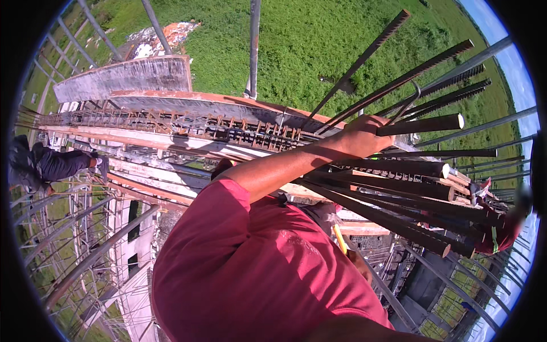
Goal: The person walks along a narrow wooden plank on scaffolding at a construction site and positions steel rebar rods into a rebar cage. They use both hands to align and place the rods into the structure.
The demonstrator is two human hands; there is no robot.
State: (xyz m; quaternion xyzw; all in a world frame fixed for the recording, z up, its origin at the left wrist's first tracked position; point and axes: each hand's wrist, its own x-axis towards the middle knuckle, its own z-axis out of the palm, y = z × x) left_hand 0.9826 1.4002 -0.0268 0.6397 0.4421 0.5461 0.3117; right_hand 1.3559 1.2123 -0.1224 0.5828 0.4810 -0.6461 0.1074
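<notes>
My left arm reaches across to the right, and my left hand [367, 137] is closed round a thick steel reinforcing bar [424, 124], whose cut end points right. A thin bent rod [409, 104] rises just beyond the fingers. Several ribbed rebars [430, 61] fan out past the hand, away from me. Below my forearm, a bundle of dark rebars [393, 219] spreads toward the lower right. A yellow stick-like handle [340, 239] shows beside my red shirt; what it belongs to is hidden. My right hand cannot be made out.
A long rebar cage [228, 125] runs left between formwork boards [148, 98]. Scaffold poles [254, 51] stand around. Another person [54, 165] is at the far left, and a red-sleeved person [501, 233] at the right. Grass [296, 51] lies far below.
</notes>
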